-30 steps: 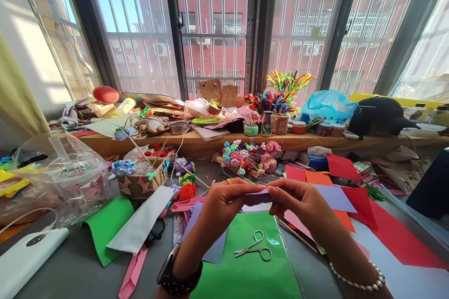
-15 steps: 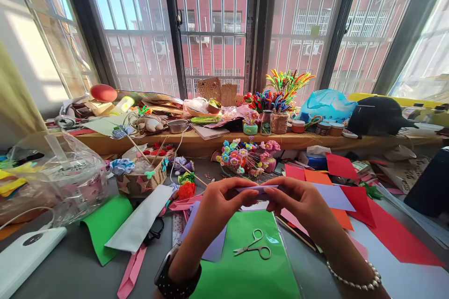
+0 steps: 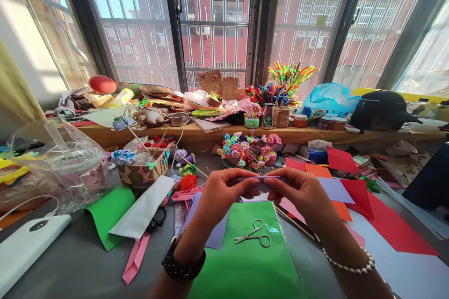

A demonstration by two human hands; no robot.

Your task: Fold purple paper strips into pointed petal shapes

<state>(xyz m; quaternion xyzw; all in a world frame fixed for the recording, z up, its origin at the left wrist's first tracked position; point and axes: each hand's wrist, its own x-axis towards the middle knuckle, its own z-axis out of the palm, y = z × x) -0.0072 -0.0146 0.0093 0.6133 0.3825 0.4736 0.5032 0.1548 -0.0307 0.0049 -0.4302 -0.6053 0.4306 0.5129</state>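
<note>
Between both hands, above the table, is a small piece of purple paper (image 3: pixel 260 187), folded or rolled narrow and mostly covered by fingers. My left hand (image 3: pixel 229 194) pinches its left end between thumb and fingers. On its right end my right hand (image 3: pixel 293 191) has the same kind of pinch, and the two thumb tips nearly meet. Below the hands, small metal scissors (image 3: pixel 254 234) lie partly spread on a green sheet (image 3: pixel 245 271) in a clear sleeve. Partly behind my left forearm rests a purple paper sheet (image 3: pixel 217 233).
Red paper (image 3: pixel 396 229), orange and lilac sheets overlap at the right. To the left lie a white folded paper (image 3: pixel 143 208), a green sheet (image 3: pixel 110 215) and a white power bank (image 3: pixel 33 254). Behind the hands stand crocheted flowers (image 3: pixel 242 149) and a cardboard basket (image 3: pixel 142 175).
Both hands still pinch the purple paper, whose face has tilted so more of it shows below the thumbs. The whole view has shifted slightly.
</note>
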